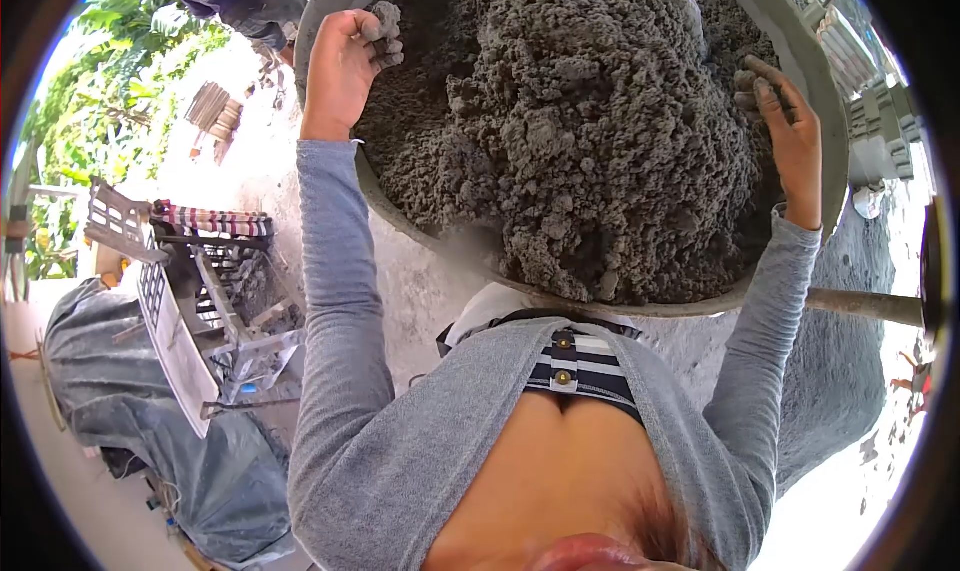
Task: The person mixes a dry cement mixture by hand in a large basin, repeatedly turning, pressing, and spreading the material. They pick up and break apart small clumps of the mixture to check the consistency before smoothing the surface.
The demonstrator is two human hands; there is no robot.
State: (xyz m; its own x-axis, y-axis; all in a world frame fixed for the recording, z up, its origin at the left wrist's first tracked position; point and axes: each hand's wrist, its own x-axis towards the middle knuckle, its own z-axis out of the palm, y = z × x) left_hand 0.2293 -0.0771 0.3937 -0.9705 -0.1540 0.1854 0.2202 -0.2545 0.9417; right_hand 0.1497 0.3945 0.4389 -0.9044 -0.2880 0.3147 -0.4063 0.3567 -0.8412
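Note:
A large round pan holds a heap of damp grey cement-like mix. At the pan's left rim my left hand is raised, its fingers curled round a small grey lump and coated with the mix. My right hand is over the right side of the pan, fingers apart and bent, with grey mix on the fingertips and nothing visible in them. The heap lies between my hands.
Another person stands at the upper left. A chair and a grey tarp are on the left. A pole runs right from the pan. Stacked grey blocks and a grey pile are on the right.

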